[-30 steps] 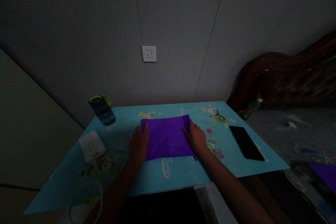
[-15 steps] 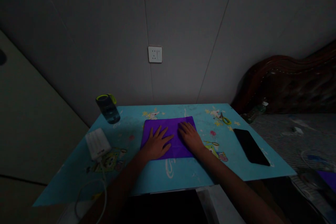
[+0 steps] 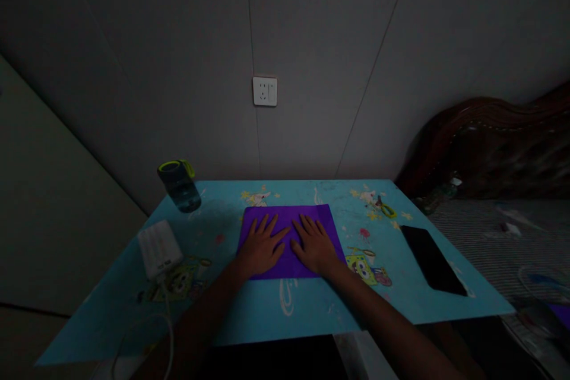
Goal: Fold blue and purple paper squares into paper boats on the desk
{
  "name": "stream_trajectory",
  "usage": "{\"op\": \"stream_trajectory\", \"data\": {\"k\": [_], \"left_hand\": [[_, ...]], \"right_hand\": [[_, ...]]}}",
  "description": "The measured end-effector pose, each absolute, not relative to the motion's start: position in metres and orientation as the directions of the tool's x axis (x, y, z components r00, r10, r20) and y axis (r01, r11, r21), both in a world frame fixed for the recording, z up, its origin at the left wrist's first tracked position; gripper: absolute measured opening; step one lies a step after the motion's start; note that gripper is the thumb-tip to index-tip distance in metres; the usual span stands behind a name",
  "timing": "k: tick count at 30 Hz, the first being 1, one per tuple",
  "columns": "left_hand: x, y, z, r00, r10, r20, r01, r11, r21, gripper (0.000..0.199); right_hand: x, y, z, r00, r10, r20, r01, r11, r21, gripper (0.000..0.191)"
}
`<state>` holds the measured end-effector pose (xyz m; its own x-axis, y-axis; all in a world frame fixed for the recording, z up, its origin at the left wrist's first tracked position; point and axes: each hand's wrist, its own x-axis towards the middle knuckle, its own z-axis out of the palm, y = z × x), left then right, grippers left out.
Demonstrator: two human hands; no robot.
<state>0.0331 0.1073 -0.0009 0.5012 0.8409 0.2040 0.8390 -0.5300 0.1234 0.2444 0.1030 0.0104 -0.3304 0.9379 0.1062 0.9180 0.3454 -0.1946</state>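
A purple sheet, which looks like paper [image 3: 287,261], lies flat on the blue cartoon-printed table [image 3: 249,312]. On its left half rests my left hand [image 3: 262,249], palm down with the fingers spread. My right hand [image 3: 315,246] lies flat on the right half, its fingers also apart and its thumb pointing toward the left hand. Neither hand holds anything; a narrow strip of purple shows between them.
A dark water bottle with a green rim [image 3: 180,187] stands at the back left. Before it lies a white power bank [image 3: 159,249] with a white cable [image 3: 167,303]. Green-handled scissors [image 3: 385,208] and a black phone [image 3: 431,259] lie on the right. A bed is beyond.
My right hand has slid toward me on the sheet, and its fingers have spread with the thumb now out. My left hand stays spread on the sheet. The view has shifted slightly.
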Motion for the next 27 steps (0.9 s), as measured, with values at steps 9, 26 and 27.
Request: {"op": "stream_trajectory", "data": {"k": [9,26,27], "left_hand": [[0.027,0.11,0.0,0.368,0.9,0.233,0.914,-0.396,0.089,0.05],[0.017,0.145,-0.02,0.445,0.824,0.351,0.862,-0.5,0.081,0.052],[0.015,0.146,-0.021,0.445,0.821,0.359,0.862,-0.5,0.076,0.052]], "right_hand": [[0.263,0.11,0.005,-0.114,0.979,0.168,0.98,0.139,-0.143,0.063],[0.264,0.107,0.009,-0.232,0.962,0.143,0.923,0.264,-0.28,0.066],[0.264,0.107,0.009,-0.229,0.963,0.141,0.923,0.261,-0.282,0.067]]}}
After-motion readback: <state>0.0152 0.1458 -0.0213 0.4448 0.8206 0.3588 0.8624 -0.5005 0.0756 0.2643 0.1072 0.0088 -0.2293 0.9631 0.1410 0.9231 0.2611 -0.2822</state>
